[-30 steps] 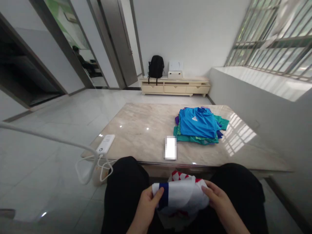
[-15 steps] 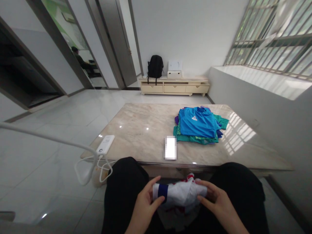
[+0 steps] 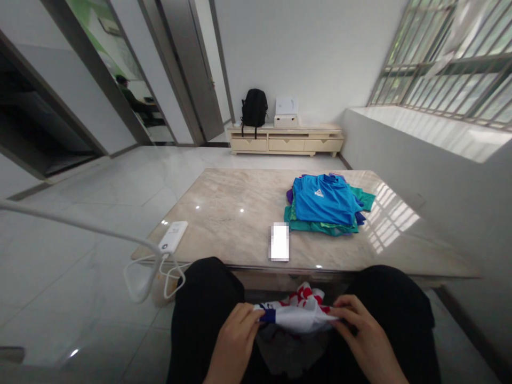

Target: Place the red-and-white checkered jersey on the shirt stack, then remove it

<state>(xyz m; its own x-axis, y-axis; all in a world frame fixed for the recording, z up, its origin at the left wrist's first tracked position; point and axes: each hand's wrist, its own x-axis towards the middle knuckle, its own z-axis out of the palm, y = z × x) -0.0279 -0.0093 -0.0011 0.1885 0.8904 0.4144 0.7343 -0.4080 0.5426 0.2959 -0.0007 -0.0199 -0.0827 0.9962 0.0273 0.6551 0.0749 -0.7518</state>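
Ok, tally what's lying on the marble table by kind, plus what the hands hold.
Shirt stacks: 1
Phones: 1
Power banks: 1
Held garments: 1, gripped by left hand and right hand
Total: 4

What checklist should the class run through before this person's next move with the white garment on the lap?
1. Left hand pinching the white garment at its blue-banded end: ok.
2. Right hand gripping the other end: ok.
3. Garment folded flat and even: cannot tell, it looks bunched.
4. Bare marble table space ahead: ok.
5. Stack of folded shirts neat and away from the table edge: ok.
6. Phone near the front edge, close to any set-down spot: not ok.
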